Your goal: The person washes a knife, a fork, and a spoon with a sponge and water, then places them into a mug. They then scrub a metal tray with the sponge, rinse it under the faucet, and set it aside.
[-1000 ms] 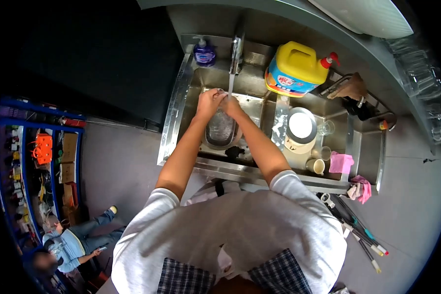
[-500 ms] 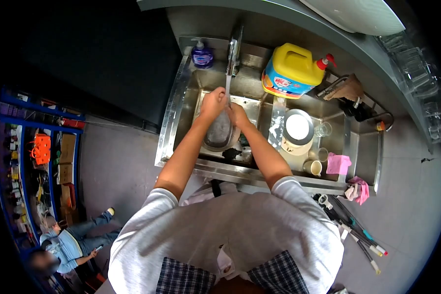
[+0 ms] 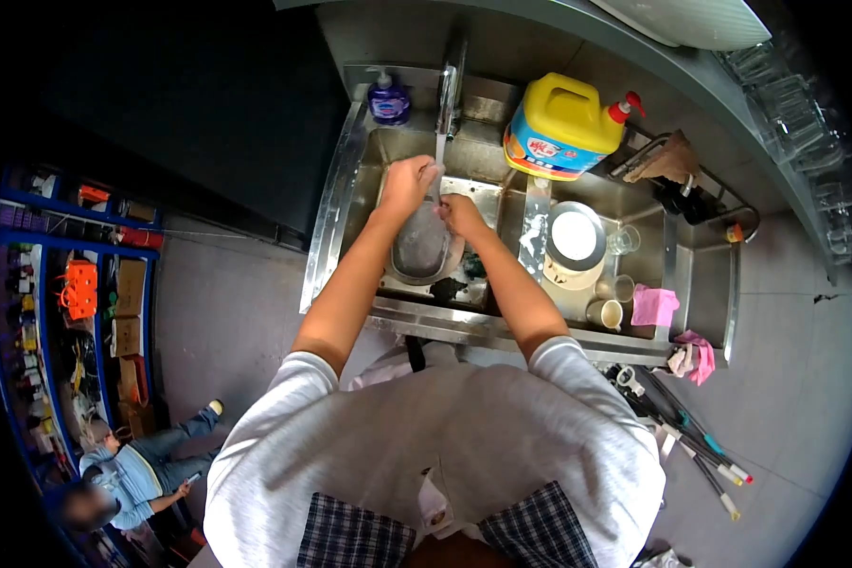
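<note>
Water runs from the metal faucet point(image 3: 450, 90) into the left sink basin point(image 3: 374, 156). My left hand point(image 3: 408, 184) is at the stream, its fingers curled closed; anything inside them is hidden. Just right of the stream, my right hand point(image 3: 460, 215) also has curled fingers, and I cannot make out what they hold. Below both hands sits a grey oval-ended tub point(image 3: 420, 254) with water in it, its far end partly covered by my hands. A dark, crumpled scrap point(image 3: 448, 289) lies by the tub's near right side.
Behind the basins stand a purple soap pump bottle point(image 3: 388, 101) and a yellow detergent jug point(image 3: 559, 123). The right basin holds stacked plates point(image 3: 577, 237), glasses, a mug point(image 3: 606, 313) and a pink cloth point(image 3: 654, 306). Poles point(image 3: 696, 445) lie on the floor. A seated person point(image 3: 137, 473) is at left.
My left hand has lifted slightly away from the tub, and the two hands are a little further apart. The water keeps running.
</note>
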{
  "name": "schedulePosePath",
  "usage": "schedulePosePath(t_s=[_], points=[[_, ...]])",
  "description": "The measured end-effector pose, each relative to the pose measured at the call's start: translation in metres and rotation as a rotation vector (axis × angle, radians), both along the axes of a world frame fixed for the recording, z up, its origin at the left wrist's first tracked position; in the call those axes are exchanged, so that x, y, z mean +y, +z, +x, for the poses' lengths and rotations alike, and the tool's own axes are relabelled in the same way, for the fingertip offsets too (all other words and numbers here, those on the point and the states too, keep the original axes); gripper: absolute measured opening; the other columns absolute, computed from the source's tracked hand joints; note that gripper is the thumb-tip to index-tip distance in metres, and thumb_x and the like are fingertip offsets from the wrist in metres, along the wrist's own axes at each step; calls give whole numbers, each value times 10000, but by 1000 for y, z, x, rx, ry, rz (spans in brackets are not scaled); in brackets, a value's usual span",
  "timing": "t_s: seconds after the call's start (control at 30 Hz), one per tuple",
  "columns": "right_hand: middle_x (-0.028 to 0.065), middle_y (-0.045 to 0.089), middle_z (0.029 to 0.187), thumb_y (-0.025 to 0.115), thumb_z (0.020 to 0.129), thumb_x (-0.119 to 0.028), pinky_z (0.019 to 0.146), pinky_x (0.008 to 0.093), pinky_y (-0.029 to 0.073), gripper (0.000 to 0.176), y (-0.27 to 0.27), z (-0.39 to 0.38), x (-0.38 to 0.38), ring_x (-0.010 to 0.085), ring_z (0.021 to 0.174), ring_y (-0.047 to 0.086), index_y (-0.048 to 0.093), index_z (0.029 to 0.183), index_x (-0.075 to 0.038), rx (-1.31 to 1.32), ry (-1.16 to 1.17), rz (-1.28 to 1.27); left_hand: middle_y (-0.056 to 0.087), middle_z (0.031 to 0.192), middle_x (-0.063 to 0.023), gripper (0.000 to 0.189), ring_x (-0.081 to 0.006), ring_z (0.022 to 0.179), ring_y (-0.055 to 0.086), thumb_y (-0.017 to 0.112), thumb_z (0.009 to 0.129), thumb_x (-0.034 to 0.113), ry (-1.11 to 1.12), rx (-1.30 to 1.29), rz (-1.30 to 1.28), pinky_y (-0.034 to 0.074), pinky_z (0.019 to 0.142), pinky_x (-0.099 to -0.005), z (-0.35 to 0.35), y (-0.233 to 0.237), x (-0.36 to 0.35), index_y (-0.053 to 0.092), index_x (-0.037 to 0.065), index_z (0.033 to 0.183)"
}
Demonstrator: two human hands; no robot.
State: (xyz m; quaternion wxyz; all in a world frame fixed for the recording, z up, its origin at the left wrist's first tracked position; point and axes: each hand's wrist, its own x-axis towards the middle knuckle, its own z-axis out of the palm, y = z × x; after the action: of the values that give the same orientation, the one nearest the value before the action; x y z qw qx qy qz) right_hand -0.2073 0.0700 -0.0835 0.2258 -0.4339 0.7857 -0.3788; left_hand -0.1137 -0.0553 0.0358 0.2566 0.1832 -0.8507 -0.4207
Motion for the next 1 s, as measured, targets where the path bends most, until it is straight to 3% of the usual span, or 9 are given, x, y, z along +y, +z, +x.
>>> schedulePosePath(t_s=[0.07,0.17,0.33,0.43,0.53,0.57,0.67,0.8,1.0], points=[[213,557,674,639,781,-162,596,395,436,196,2,-3,-4,340,633,558,568,768,20,-9,-25,45,587,726,-191,150,-355,638,568,647,762,124,-32,-82,14,447,586,-377,0,13,-1,608,-15,801],[237,568,720,649,768,-169,632,419,445,191,6,-6,-10,385,705,572,587,759,11,3,-64,50,584,769,-137,150,-278,663,561,684,738,122,-57,134,-70,449,612,-323,-6,9,-4,625,1,804],[235,568,692,684,748,-189,614,419,446,240,8,-10,-14,392,674,570,588,712,28,31,-99,108,579,822,-132,133,-278,746,565,690,719,75,-220,24,-100,452,661,-325,-8,18,-14,642,7,822],[176,594,668,687,748,-166,596,375,452,186,6,-9,-16,291,608,590,635,745,12,38,-116,66,562,802,-144,114,-305,740,563,671,725,79,-300,7,-136,450,655,-347,-11,18,-22,643,1,804],[182,614,718,681,738,-145,626,364,462,154,21,-8,-15,282,667,613,647,773,2,-125,-77,16,549,790,-154,108,-329,744,554,640,754,100,-331,-18,-117,445,659,-366,-12,28,-24,638,1,796],[180,625,751,645,727,-91,645,358,467,119,-9,-18,-22,275,702,621,655,820,-17,-187,-47,-13,546,789,-156,111,-335,748,550,629,768,109,-343,-36,-96,444,664,-372,-10,32,-23,636,2,799],[203,642,829,605,722,-70,687,386,490,174,-12,-39,-23,335,750,624,661,878,-18,60,13,63,548,793,-160,127,-340,760,547,600,797,126,-365,8,-207,442,680,-383,-11,31,-27,626,2,807],[220,625,869,664,740,-173,754,437,477,261,54,-71,-54,381,859,599,619,933,-3,-6,-325,27,582,852,-164,115,-345,801,562,618,776,75,-354,-11,-206,456,703,-377,-8,36,-30,632,-6,857],[194,629,833,712,708,-229,707,436,477,259,47,-121,-88,377,830,600,614,842,-31,364,-92,143,561,780,-143,100,-329,743,553,628,755,90,-332,1,-218,450,655,-383,-7,34,-23,621,6,809]])
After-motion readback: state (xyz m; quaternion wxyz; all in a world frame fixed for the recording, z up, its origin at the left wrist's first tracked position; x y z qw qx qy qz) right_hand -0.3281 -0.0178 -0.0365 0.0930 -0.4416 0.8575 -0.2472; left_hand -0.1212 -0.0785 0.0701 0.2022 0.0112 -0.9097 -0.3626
